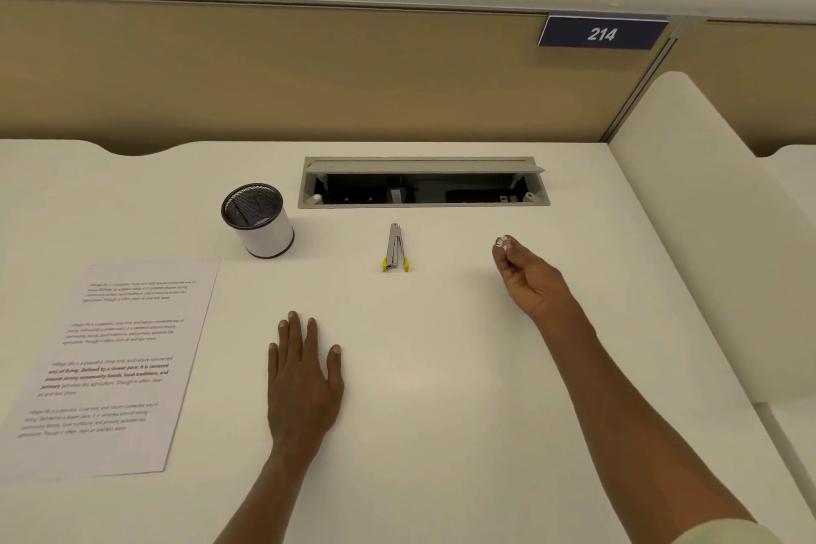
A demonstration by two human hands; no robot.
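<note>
Right hand [527, 274] is pinching a tiny shiny bit [502, 241] between the thumb and the fingertips, with the other fingers curling in; the tiny shiny bit is sitting at the very tip of the hand, over the desk [441, 389], to the right of a small metal tool [395, 246]; it is too small to tell just what it is, maybe a staple or a little clip; the small metal tool is lying flat on the desk with its two yellow ends pointing toward the person, near the hand but not touching it; I am guessing the step going on now is carrying the tiny bit somewhere, maybe to the tool, maybe to the cup, and I cannot tell which; the next move is asking for a tight little pinch so the bit is not slipping out, and a slow, careful trip, because such a small thing is easy to lose on a pale desk; left hand [304, 371] is lying flat on the desk with its fingers straight and a bit spread, holding nothing; farther left a round mesh cup [258, 221] is standing upright; a printed sheet of paper [110, 367] is lying by the left edge; behind the tool an open cable slot [424, 204] is showing dark in the desk; a blue sign [602, 33] reading 214 is hanging on the wall.
</note>
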